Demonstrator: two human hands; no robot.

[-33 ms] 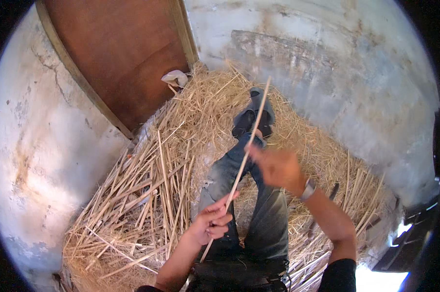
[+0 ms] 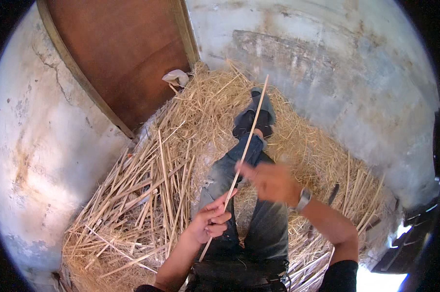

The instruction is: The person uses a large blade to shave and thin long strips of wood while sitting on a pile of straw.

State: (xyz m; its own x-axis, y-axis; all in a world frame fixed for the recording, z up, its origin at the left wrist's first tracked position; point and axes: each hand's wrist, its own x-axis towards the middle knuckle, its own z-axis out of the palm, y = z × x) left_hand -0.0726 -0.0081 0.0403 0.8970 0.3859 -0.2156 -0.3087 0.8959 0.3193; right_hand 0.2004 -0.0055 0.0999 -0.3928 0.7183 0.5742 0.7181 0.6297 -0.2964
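A long, thin pale bamboo strip (image 2: pixel 251 138) slants up and away over my legs, its far end above the feet. My left hand (image 2: pixel 211 223) is closed around it near its lower end, with the thumb along the strip. Farther up, my right hand (image 2: pixel 273 184) is at the strip's right side, the fingertips at or touching it. Motion blurs this hand, so I cannot tell whether its fingers pinch the strip. A watch (image 2: pixel 303 198) is on the right wrist.
My legs in worn jeans (image 2: pixel 268 224) stretch forward over shavings (image 2: pixel 210 97). Many split strips (image 2: pixel 147 194) lie at left, more at right (image 2: pixel 358 190). A dark blade-like piece (image 2: pixel 333 193) lies beyond my right forearm. Around stand a brown door (image 2: pixel 118 53) and stained walls (image 2: pixel 327 73).
My right hand has slid down along the strip toward my left hand. The strip's far end has shifted slightly left. My left hand keeps its grip.
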